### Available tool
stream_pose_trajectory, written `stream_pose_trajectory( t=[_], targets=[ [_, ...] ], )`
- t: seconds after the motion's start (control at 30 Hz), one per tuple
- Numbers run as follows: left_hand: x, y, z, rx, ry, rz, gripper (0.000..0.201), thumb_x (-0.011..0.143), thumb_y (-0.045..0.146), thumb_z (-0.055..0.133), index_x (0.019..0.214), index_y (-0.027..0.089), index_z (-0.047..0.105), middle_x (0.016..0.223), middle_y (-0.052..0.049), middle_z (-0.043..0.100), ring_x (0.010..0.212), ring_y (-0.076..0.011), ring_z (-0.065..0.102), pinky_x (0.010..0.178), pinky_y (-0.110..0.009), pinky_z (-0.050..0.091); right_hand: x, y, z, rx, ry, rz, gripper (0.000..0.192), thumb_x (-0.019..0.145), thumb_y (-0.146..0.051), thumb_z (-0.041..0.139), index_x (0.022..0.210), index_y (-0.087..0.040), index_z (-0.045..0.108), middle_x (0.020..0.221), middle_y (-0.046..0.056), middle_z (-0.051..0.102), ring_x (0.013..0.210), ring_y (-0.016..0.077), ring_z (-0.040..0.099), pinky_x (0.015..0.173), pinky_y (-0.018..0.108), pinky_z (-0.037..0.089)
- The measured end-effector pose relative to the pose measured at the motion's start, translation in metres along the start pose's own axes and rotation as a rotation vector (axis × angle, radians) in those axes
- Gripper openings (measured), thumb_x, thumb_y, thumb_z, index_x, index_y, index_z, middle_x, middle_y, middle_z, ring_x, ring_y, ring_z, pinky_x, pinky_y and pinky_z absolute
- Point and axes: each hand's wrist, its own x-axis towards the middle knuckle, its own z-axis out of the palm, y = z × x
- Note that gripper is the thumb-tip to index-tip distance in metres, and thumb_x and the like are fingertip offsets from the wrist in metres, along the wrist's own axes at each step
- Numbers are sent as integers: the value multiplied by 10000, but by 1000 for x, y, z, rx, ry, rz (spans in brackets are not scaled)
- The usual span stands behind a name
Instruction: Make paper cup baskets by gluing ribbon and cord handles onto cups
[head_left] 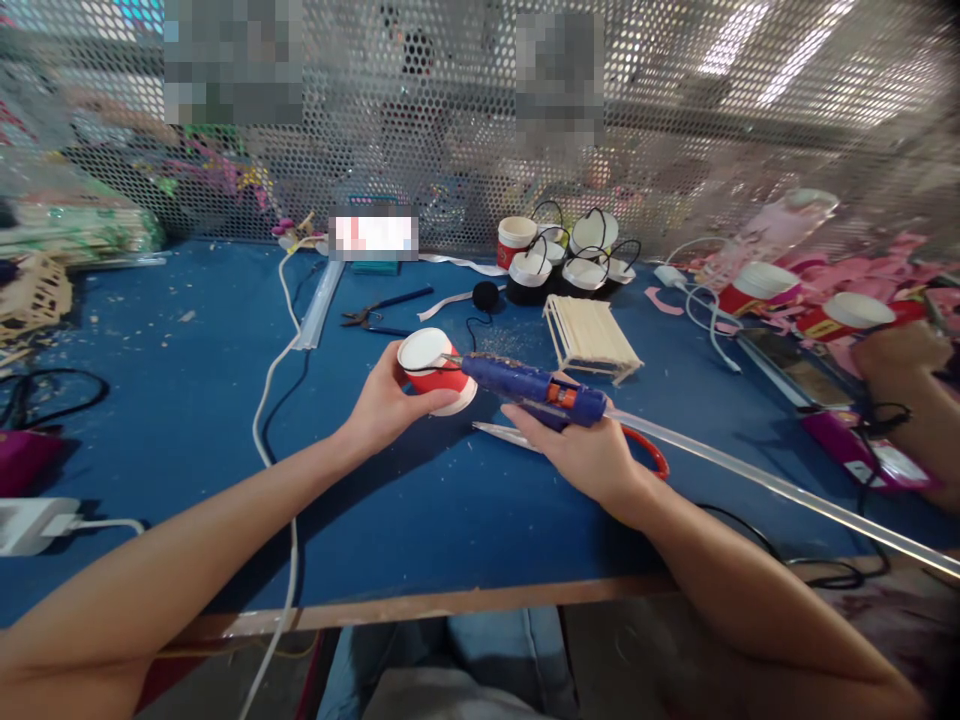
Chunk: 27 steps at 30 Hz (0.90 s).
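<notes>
My left hand (390, 405) is wrapped round a red and white paper cup (437, 380), which is tilted with its white base up. A dark cord lies across the cup's side. My right hand (589, 450) grips a blue glue gun (517, 380) with a long clear glue stick (750, 480) in its rear. The gun's nozzle meets the cup near its upper edge; whether glue is coming out cannot be made out. Scissors (506, 433) with red handles lie under my right hand, partly hidden by it. A black ball of cord (486, 296) rests beyond the cup.
Pliers (375, 312) and clear glue sticks (321, 305) lie behind the cup. Several cups with cord handles (585, 272) stand near the mesh panel (465, 150), behind a small wooden rack (592, 335). A white cable (262, 410) crosses the left side. Another person's hand (900, 360) is at right.
</notes>
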Motion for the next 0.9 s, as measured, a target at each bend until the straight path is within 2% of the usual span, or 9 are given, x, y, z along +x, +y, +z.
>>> stream_pose_trajectory(
  t=[0.27,0.43,0.6,0.9],
  targets=[
    [0,-3,-1,-9,16,-22,608,538,286,824,1051,162,522,1036,-71,637,960,-226,597,881,-394,468,-1,-3,1,-20,-43,0,203,751,-401,637,748,-204,587,702,0,645,630,161,616,603,284,500],
    [1,0,-1,-107,-56,-10,582,565,245,812,1069,162,533,1110,-84,631,1050,-244,581,935,-399,447,4,-9,-3,89,-56,78,171,746,-365,630,737,-202,580,652,3,644,606,173,614,595,309,517],
    [1,4,-1,-168,-120,8,567,580,190,805,1088,181,553,1107,-61,644,1073,-226,579,961,-367,433,8,-12,-5,192,-40,144,159,718,-323,654,772,-193,579,719,28,678,655,191,645,647,333,537],
    [1,2,-2,-198,-117,-53,584,553,204,819,1080,170,567,1113,-73,645,1060,-247,584,948,-395,439,2,-9,-4,131,-75,79,171,738,-352,654,734,-207,565,660,-9,628,605,158,599,601,299,503]
  ],
)
